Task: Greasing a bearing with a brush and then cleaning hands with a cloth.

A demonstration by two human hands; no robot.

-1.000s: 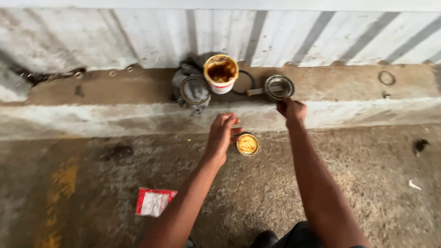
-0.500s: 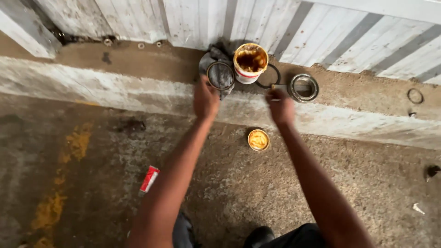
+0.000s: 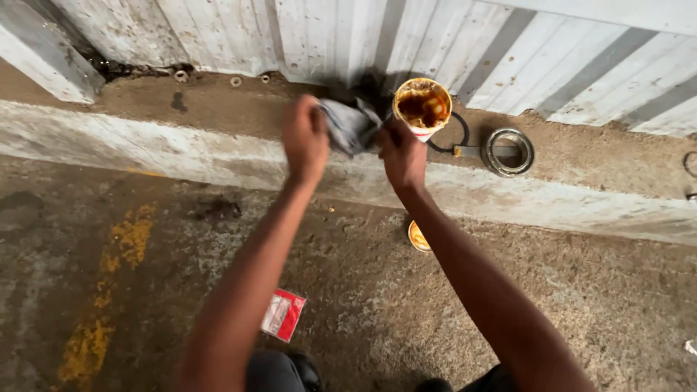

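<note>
The concrete ledge (image 3: pixel 181 138) runs along the foot of the corrugated wall (image 3: pixel 239 29), and your work sits near its middle. There you hold a grey rag (image 3: pixel 351 125) between both hands just above the ledge's front edge. Your left hand (image 3: pixel 305 136) is closed in a fist on the rag's left end; your right hand (image 3: pixel 401 154) is curled around its right side. A grease tub (image 3: pixel 422 107) stands just behind your right hand, with a metal bearing ring (image 3: pixel 510 151) further right. A small lid (image 3: pixel 417 237) lies on the floor below.
</note>
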